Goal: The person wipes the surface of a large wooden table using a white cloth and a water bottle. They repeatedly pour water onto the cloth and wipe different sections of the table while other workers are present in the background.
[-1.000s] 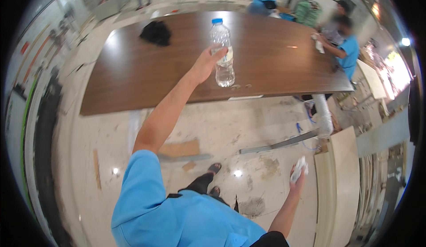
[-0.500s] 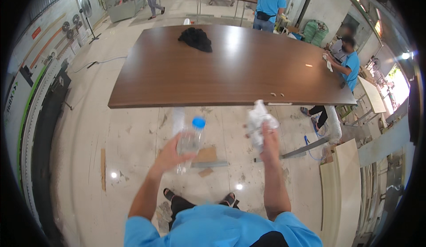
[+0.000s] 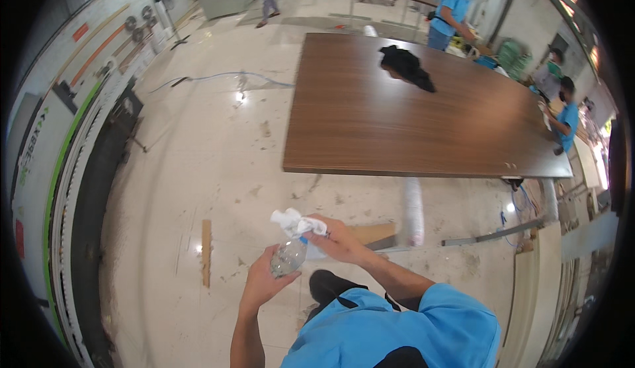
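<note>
The clear plastic bottle [image 3: 288,257] sits low in front of my chest, tilted, its blue cap end under a crumpled white rag [image 3: 291,221]. What it holds looks like clear liquid, though I can't judge how much. My left hand [image 3: 263,283] wraps its fingers around the bottle's lower body. My right hand [image 3: 336,239] pinches the rag against the bottle's top, wrist bent inward.

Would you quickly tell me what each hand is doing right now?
Left hand: closed around a clear plastic bottle.
Right hand: closed on a white cloth, at the bottle's top.
</note>
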Motion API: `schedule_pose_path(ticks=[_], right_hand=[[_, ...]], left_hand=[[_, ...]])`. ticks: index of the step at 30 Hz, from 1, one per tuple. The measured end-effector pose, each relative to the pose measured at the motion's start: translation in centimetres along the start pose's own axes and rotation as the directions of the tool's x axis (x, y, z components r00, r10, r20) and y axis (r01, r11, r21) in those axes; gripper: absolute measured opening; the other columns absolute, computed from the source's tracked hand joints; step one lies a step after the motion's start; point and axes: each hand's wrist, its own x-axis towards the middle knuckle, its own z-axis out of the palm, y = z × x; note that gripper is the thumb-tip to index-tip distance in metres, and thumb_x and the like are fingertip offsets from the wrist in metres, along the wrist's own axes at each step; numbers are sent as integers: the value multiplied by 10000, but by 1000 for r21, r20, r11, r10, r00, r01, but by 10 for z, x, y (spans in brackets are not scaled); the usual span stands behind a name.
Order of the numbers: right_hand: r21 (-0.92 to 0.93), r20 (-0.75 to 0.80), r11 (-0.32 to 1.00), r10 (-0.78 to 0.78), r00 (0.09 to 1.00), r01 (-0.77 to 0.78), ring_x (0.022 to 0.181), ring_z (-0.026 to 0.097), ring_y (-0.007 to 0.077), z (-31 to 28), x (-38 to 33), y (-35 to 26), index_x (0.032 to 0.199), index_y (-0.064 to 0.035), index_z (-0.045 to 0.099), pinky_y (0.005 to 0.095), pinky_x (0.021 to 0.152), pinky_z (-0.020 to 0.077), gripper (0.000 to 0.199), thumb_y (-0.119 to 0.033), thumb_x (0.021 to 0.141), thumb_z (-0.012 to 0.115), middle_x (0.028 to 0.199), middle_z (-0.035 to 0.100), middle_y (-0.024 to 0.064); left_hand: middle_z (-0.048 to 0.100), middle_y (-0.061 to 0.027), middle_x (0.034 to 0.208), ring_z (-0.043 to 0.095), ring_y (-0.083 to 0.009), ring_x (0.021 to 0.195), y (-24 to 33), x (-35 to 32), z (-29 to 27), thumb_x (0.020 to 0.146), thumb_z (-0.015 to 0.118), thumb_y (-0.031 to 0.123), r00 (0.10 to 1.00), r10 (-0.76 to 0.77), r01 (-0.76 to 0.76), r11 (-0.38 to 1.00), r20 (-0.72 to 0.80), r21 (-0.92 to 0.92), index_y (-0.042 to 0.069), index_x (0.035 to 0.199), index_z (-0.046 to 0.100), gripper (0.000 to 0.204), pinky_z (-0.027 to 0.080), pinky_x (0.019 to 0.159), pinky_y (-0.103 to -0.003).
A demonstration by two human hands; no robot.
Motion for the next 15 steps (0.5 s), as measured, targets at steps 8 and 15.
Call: schedule_pose_path(ticks=[8,15], right_hand=[[38,-187,985,-157,970,167,947,682,228,92,199,48,1252,-30,649,341,840,533,288,-90,971,672,1083,710,126],[59,143,990,-132,981,125,1030,684,356,161,427,84,1199,-73,685,420,892,535,323,-116,883,728,1106,713,166]], left_hand=[[709,-223,1145,701,-336,1073,-80,106,-119,792,864,316,978,-139,135,990,-158,-32,-13,1321,550,697,544,913,-410],[704,-194,1129,693,-284,1016,-170,212,-262,805,837,215,944,-223,242,969,-241,51,-32,1304,542,630,541,900,-398]])
